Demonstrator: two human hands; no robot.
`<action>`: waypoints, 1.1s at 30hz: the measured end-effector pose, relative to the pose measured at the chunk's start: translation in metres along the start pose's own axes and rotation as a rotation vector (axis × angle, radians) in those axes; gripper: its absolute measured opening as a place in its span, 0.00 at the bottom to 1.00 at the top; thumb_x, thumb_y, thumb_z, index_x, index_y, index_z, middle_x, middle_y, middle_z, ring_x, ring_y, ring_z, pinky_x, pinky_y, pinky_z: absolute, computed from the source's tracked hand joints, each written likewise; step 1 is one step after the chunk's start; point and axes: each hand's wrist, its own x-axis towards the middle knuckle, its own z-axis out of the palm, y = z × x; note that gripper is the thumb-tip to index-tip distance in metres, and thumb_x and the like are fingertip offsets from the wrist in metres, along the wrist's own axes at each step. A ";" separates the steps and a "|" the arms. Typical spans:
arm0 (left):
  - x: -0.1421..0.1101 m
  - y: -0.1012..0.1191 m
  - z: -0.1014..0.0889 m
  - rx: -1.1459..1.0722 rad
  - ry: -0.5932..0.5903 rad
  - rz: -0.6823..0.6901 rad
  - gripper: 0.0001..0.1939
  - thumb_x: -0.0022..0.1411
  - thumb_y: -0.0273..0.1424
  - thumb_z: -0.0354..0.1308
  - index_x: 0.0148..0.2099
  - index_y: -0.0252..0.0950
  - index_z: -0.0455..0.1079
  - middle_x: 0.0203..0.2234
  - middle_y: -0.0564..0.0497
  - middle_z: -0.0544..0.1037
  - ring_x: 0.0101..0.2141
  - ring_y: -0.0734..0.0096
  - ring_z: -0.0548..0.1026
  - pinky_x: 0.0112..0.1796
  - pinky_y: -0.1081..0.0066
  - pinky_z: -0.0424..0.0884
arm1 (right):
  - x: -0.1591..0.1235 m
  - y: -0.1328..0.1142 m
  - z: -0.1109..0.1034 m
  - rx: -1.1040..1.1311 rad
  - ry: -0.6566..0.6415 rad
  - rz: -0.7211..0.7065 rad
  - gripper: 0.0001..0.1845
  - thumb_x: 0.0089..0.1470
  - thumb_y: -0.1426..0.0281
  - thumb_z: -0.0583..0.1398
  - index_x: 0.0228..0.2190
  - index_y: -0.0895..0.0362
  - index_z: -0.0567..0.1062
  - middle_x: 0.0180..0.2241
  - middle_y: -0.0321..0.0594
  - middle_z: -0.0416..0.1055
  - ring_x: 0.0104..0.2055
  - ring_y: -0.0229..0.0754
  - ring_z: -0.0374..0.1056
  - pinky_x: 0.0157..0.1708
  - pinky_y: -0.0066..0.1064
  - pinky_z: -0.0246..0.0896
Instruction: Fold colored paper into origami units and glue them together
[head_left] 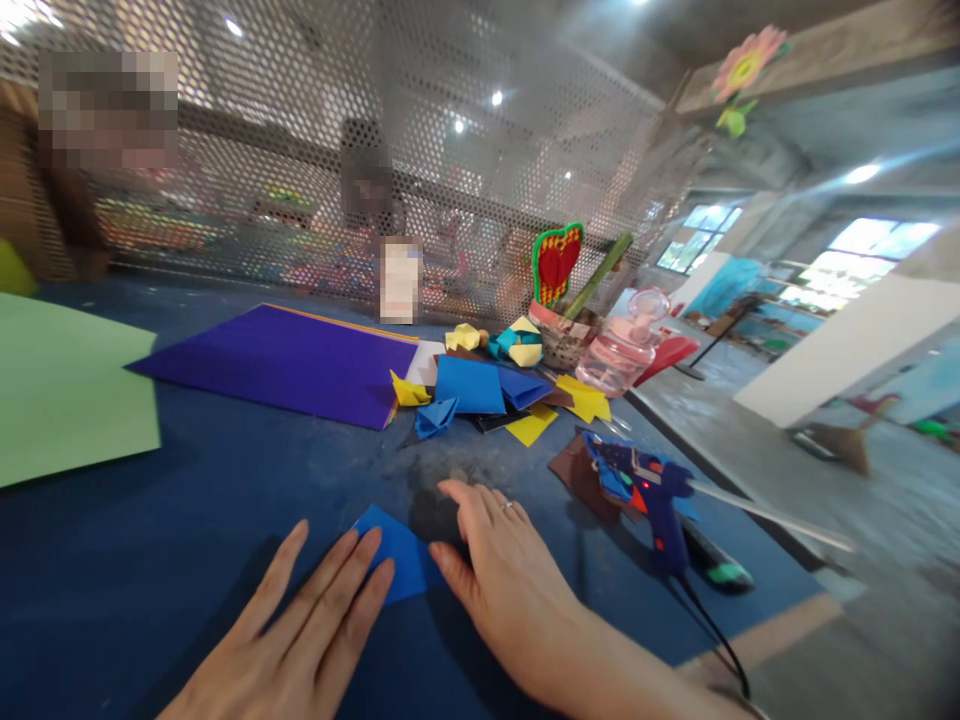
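Fingers: left hand [300,630] and right hand [502,570] flat, outstretched, pressing the blue paper square [401,560], grasping nothing.
Paper: small, flat, between both hands, near edge.
Surface: dark blue table [187,530].
2 o'clock: blue glue gun [649,495].
12 o'clock: paper scraps [487,390], purple sheet [292,365].
Room: perforated metal screen [337,150] behind.

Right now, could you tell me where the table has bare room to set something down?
Bare blue table lies between the green sheet, the purple sheet and the left hand. It is crowded around the paper scraps and the glue gun.
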 end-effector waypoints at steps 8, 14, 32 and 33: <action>0.004 0.013 -0.003 -0.097 0.009 -0.124 0.28 0.66 0.43 0.45 0.63 0.34 0.57 0.55 0.41 0.70 0.57 0.53 0.65 0.60 0.43 0.46 | -0.003 0.010 0.000 0.026 0.040 -0.042 0.21 0.60 0.74 0.51 0.55 0.54 0.60 0.48 0.44 0.67 0.50 0.47 0.63 0.51 0.46 0.58; 0.002 0.011 -0.001 -0.070 -0.011 -0.114 0.26 0.66 0.41 0.42 0.61 0.34 0.60 0.56 0.42 0.69 0.58 0.54 0.63 0.61 0.45 0.45 | -0.006 0.000 -0.001 0.114 0.081 -0.008 0.16 0.62 0.72 0.49 0.51 0.55 0.62 0.46 0.45 0.67 0.48 0.46 0.63 0.49 0.44 0.59; -0.012 0.017 -0.012 0.041 0.074 0.000 0.27 0.62 0.47 0.48 0.51 0.31 0.71 0.49 0.41 0.76 0.53 0.55 0.70 0.55 0.59 0.63 | 0.006 -0.023 -0.010 0.075 -0.045 -0.105 0.21 0.55 0.66 0.60 0.50 0.57 0.64 0.46 0.45 0.67 0.45 0.46 0.64 0.45 0.41 0.59; -0.012 0.019 -0.017 0.057 0.054 -0.019 0.27 0.62 0.48 0.48 0.49 0.31 0.72 0.47 0.41 0.77 0.50 0.56 0.72 0.53 0.60 0.65 | 0.007 -0.025 -0.011 0.054 -0.044 -0.107 0.21 0.54 0.65 0.61 0.48 0.57 0.64 0.45 0.45 0.68 0.45 0.47 0.64 0.44 0.40 0.59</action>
